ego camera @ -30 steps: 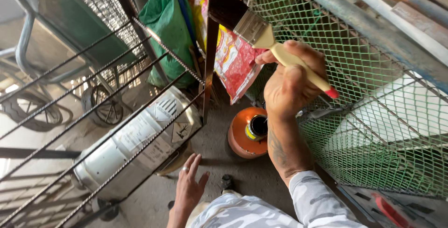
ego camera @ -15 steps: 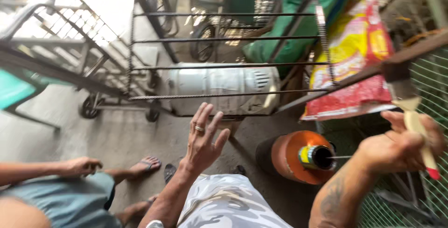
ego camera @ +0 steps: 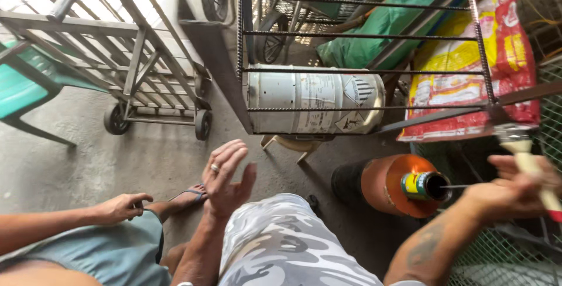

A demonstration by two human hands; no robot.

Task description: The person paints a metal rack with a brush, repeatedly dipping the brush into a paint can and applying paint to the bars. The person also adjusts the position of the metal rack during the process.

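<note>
The right hand (ego camera: pixel 515 189) is raised at the mesh, fingers clamped on one paintbrush (ego camera: pixel 524 160). The left hand (ego camera: pixel 227 175) hovers empty, fingers apart. One small can (ego camera: pixel 422 185) sits on an orange cylinder (ego camera: pixel 392 185); one co-worker's hand (ego camera: pixel 123 207) rests on a knee

Brightness: we see daylight strong at the top left, washing out the ground behind the metal trolley (ego camera: pixel 146 57).
Glare: a sheen lies on the silver cylinder (ego camera: pixel 313 98), above our left hand (ego camera: pixel 225 177).
Shadows: soft and dim on the concrete below the fingers.
Blur: our right hand (ego camera: pixel 515 189) and its paintbrush (ego camera: pixel 527 160) smear with motion.
Distortion: the bars bow and splay toward the frame edges.
Focus: the camouflage shorts (ego camera: pixel 287 245) stay sharp.
</note>
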